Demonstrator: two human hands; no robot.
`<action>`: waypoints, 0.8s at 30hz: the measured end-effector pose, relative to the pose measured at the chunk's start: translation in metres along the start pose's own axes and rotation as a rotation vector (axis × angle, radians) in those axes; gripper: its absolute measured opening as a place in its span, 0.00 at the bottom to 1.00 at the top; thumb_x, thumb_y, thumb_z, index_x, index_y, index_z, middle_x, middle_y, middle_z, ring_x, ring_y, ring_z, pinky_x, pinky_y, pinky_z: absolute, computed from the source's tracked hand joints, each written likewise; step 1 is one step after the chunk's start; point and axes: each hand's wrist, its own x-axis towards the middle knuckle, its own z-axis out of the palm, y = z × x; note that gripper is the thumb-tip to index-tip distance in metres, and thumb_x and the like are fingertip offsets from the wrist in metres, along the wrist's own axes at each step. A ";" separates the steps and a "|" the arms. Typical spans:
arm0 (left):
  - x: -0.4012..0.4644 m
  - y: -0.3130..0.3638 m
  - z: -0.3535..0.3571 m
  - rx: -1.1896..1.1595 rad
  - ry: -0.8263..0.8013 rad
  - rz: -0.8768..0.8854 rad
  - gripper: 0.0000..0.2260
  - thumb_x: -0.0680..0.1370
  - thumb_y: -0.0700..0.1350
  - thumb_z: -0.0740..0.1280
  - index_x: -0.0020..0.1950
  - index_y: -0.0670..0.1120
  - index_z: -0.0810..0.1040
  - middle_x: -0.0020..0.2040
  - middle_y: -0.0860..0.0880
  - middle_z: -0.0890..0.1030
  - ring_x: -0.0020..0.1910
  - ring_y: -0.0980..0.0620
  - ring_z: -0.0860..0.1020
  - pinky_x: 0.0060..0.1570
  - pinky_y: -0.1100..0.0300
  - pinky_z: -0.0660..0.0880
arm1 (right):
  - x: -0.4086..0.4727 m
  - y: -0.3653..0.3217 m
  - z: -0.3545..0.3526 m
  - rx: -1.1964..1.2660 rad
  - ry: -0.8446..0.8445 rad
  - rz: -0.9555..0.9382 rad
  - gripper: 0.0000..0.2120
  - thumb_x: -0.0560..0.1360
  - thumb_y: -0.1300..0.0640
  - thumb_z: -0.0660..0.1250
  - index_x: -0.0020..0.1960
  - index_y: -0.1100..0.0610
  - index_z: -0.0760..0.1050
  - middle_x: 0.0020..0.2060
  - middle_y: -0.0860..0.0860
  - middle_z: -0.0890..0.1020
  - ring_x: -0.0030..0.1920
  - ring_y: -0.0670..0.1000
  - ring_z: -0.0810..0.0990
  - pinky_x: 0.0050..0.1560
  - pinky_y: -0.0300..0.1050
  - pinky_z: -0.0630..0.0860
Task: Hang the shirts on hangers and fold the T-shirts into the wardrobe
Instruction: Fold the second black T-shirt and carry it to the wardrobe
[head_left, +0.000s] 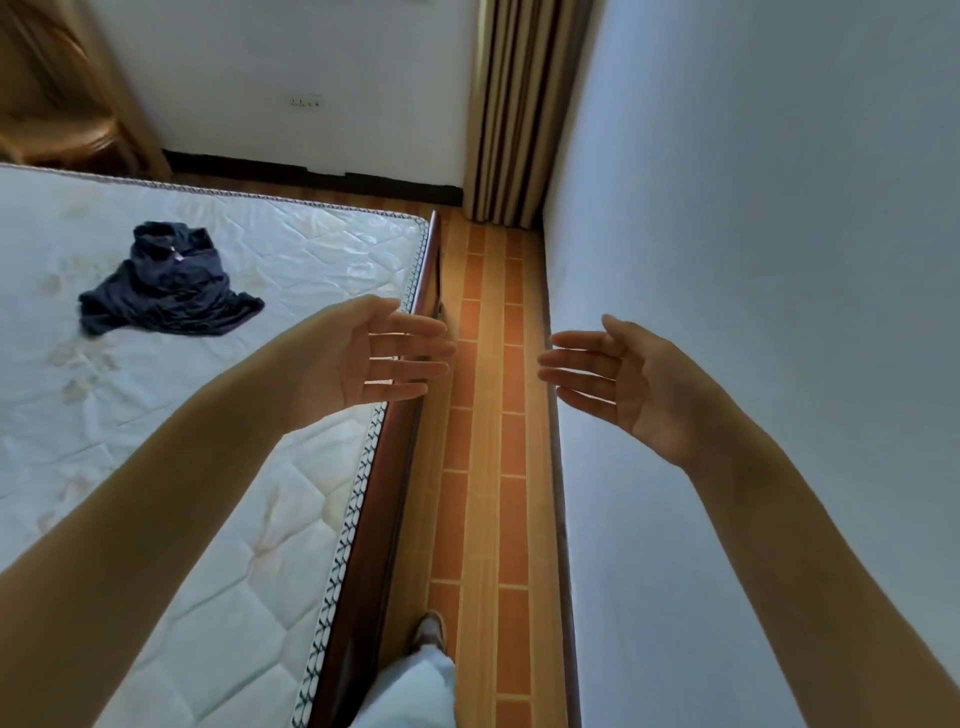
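Observation:
A dark navy garment (169, 283) lies crumpled on the bare white mattress (156, 467), toward its far left. My left hand (371, 358) is held up over the mattress's right edge, palm facing right, fingers straight and holding nothing. My right hand (621, 382) is raised opposite it in front of the white wall, palm facing left, fingers straight and empty. Both hands are well to the right of the garment and apart from it. No hanger or wardrobe shows.
A narrow strip of orange tiled floor (491, 415) runs between the bed's dark wooden frame (387, 493) and the white wall (753, 260) on the right. A striped curtain (511, 104) hangs at the far end. My shoe (431, 631) stands on the floor.

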 end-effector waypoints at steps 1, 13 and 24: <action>0.011 0.012 -0.007 0.011 0.003 0.011 0.19 0.83 0.49 0.54 0.61 0.40 0.79 0.58 0.42 0.83 0.58 0.44 0.81 0.60 0.49 0.75 | 0.015 -0.011 0.003 0.000 -0.009 -0.013 0.21 0.85 0.48 0.51 0.59 0.60 0.79 0.52 0.55 0.86 0.54 0.54 0.85 0.57 0.46 0.80; 0.153 0.088 -0.066 0.008 -0.013 -0.052 0.21 0.83 0.51 0.52 0.62 0.41 0.78 0.59 0.42 0.82 0.59 0.43 0.81 0.59 0.48 0.77 | 0.169 -0.073 -0.019 0.001 -0.002 0.013 0.23 0.84 0.46 0.50 0.60 0.58 0.78 0.53 0.54 0.85 0.53 0.53 0.85 0.55 0.44 0.81; 0.330 0.194 -0.072 0.020 0.050 0.019 0.21 0.83 0.51 0.52 0.63 0.41 0.78 0.59 0.42 0.83 0.59 0.44 0.81 0.59 0.49 0.77 | 0.347 -0.188 -0.087 -0.016 -0.063 -0.017 0.23 0.84 0.47 0.50 0.58 0.59 0.79 0.53 0.56 0.85 0.55 0.55 0.84 0.60 0.50 0.77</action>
